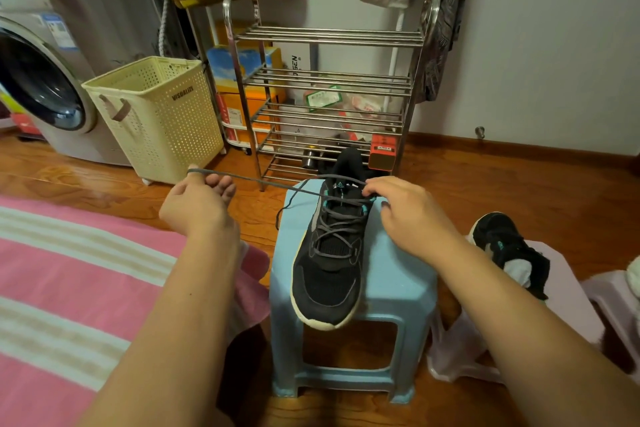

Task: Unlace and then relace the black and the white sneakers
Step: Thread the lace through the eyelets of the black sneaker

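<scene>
We saw a matt knit-cloth black sneaker [329, 267] on a smooth plastic stool [398, 284], a glossy wood floor [485, 184], a shiny metal rack [325, 35] and a perforated plastic basket [156, 114].

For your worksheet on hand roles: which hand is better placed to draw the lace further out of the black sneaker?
Left: it already pinches the lace, stretched taut from the sneaker.

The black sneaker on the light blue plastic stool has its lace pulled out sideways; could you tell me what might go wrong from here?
1. The black sneaker's toe overhangs the light blue plastic stool's front edge, so the left hand's sideways pull on the grey lace may drag it off.
2. The right hand steadies only the collar, so the shoe may twist.
</scene>
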Tool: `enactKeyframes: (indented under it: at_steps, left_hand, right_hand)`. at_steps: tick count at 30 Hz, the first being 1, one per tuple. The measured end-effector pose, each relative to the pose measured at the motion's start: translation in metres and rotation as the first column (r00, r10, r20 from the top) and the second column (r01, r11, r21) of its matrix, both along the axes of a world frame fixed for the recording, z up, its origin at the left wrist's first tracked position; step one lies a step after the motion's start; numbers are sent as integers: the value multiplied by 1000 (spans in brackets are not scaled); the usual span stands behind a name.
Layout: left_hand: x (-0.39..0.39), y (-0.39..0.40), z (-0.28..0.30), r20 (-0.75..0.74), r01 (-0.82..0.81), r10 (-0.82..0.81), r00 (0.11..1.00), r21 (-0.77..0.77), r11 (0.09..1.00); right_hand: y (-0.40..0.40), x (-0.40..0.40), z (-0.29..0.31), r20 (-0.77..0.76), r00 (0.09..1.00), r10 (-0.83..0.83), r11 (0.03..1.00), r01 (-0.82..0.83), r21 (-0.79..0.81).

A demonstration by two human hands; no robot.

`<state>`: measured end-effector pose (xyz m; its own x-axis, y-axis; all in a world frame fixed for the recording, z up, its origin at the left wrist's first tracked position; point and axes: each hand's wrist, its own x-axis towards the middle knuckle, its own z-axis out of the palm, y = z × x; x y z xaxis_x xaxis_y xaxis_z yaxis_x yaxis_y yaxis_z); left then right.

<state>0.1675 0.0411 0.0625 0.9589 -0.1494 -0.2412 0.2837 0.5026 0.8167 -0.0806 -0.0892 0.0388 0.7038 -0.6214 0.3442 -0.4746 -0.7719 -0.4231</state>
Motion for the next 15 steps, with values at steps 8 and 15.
enactKeyframes:
  at_steps: [8,15]
  left_hand:
    - [-54,-4,-8,4,727,-780,626,358,586]
    - [-78,-2,-31,156,492,-902,401,794,356]
  right_hand:
    - [18,14,-13,319,852,-416,881,291,373]
    - [20,30,-3,247,933,-263,952,209,224]
